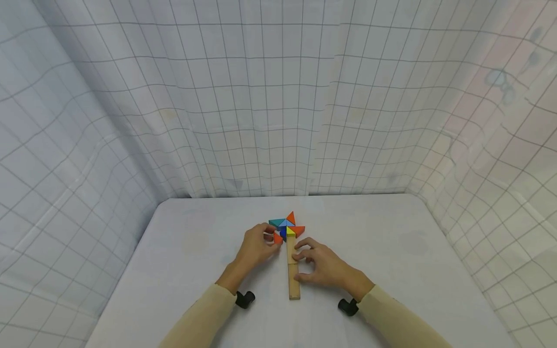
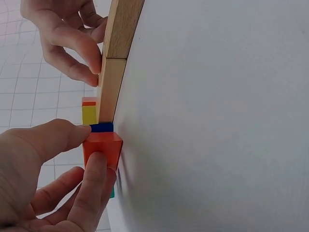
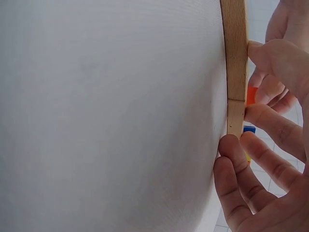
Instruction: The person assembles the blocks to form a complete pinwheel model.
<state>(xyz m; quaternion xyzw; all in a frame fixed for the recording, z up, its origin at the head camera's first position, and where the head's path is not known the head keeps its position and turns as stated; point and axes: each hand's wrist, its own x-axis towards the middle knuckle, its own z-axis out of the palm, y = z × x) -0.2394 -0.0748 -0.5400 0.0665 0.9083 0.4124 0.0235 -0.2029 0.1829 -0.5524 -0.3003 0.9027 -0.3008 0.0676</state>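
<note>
My left hand (image 1: 256, 246) pinches an orange triangular block (image 2: 113, 143) between thumb and fingers, beside a dark blue block (image 2: 102, 127). My right hand (image 1: 324, 266) rests its fingertips and thumb along the right side of two wooden strips (image 1: 294, 282) laid end to end, with the fingers loosely bent. Above the strips sits a yellow triangular block (image 1: 290, 233). Around it lie a teal block (image 1: 276, 222), a light blue block (image 1: 285, 223) and two more orange blocks (image 1: 300, 230), forming a pinwheel-like shape. My left fingers partly hide the pinwheel's left side.
The blocks lie on a white-covered table (image 1: 370, 232). White curtains with a dark grid (image 1: 270, 111) hang behind it and at both sides. A dark wrist device (image 1: 245, 299) is worn at my left cuff, another (image 1: 348, 307) at my right.
</note>
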